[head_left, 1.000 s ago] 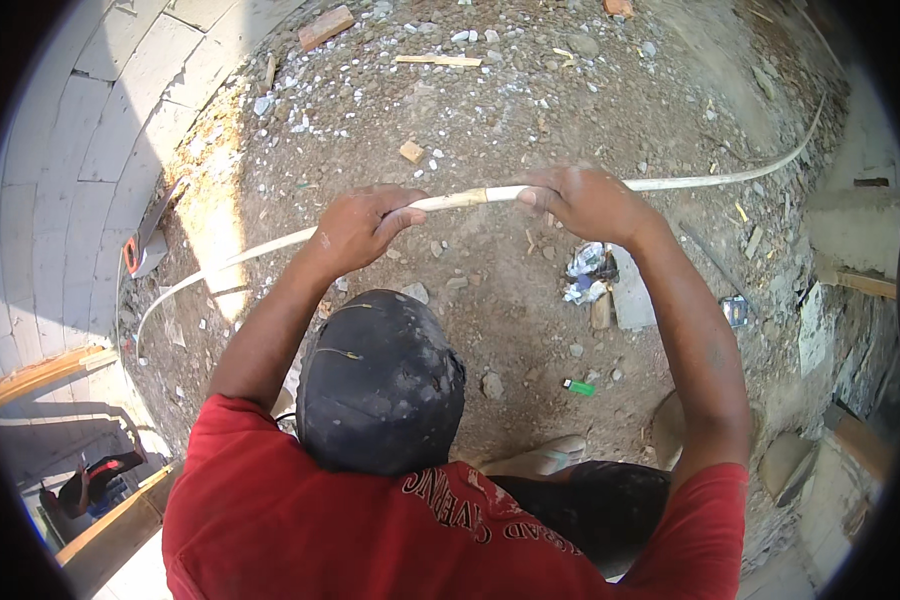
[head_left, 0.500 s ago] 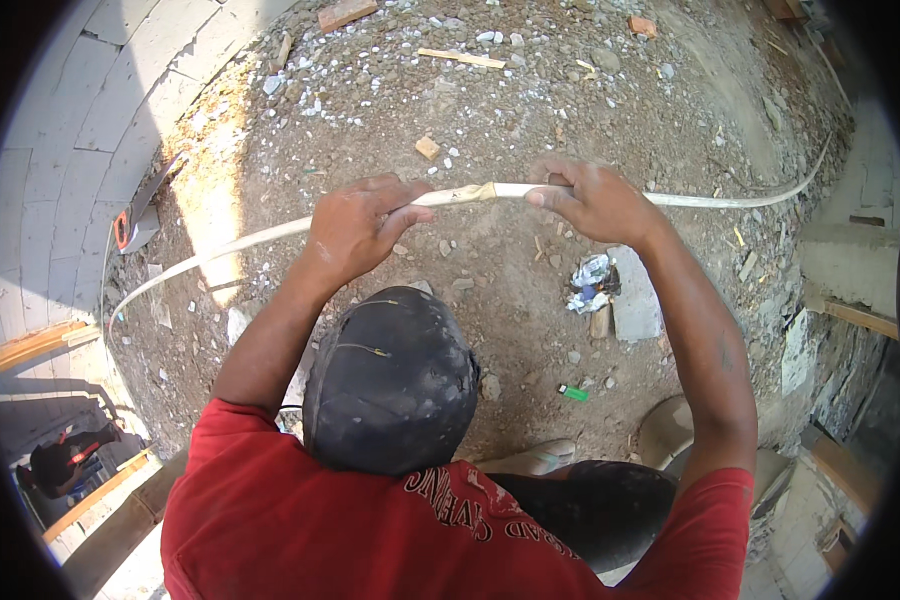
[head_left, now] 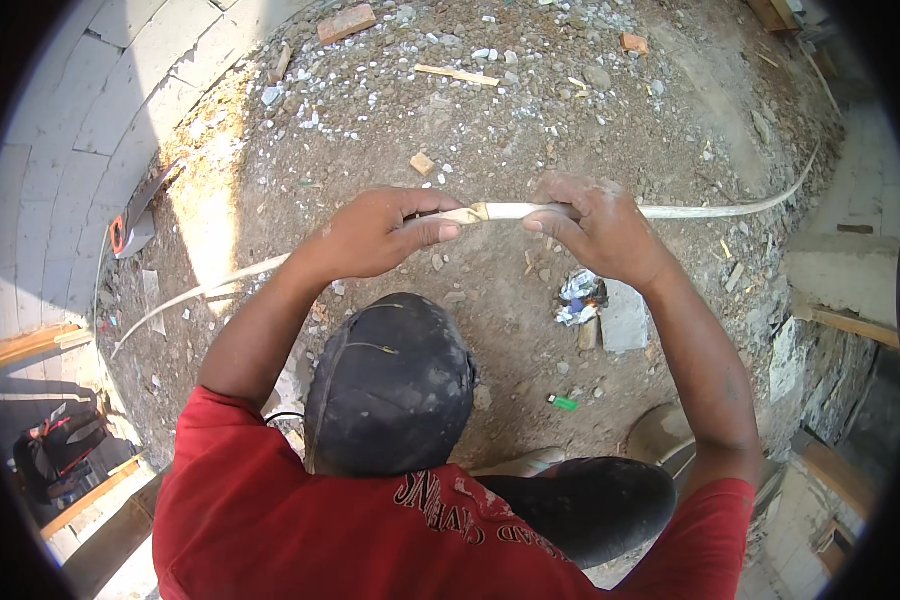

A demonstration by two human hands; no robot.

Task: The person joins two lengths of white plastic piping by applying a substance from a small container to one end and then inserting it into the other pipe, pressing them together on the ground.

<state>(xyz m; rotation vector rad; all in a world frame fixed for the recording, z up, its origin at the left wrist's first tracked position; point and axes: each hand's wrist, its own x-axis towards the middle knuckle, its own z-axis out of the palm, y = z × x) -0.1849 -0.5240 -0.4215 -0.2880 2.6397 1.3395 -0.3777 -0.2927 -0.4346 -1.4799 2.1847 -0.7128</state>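
A long, thin white pipe [head_left: 507, 211], flexible and gently bowed, runs across in front of me above the rubble ground. My left hand [head_left: 368, 235] closes around it, thumb pointing along it toward a yellowish, crimped-looking joint [head_left: 478, 212]. Just right of that joint, my right hand [head_left: 602, 225] pinches the pipe between thumb and curled fingers. A short stretch of pipe with the joint shows between the hands. The pipe's ends reach far out to the left and right. What lies under my fingers is hidden.
Nearer me lie a crumpled foil-like heap [head_left: 580, 298], a grey slab [head_left: 625, 318] and a green lighter [head_left: 563, 402]. A handsaw [head_left: 120, 235] rests by the left block wall. Brick pieces [head_left: 346, 25] and a wood strip [head_left: 457, 75] lie farther off. A dark bag [head_left: 60, 450] is lower left.
My left hand has slid right along the pipe, close up to the joint. The pipe's middle is slightly lower in view. My right hand keeps its grip, nearly in place.
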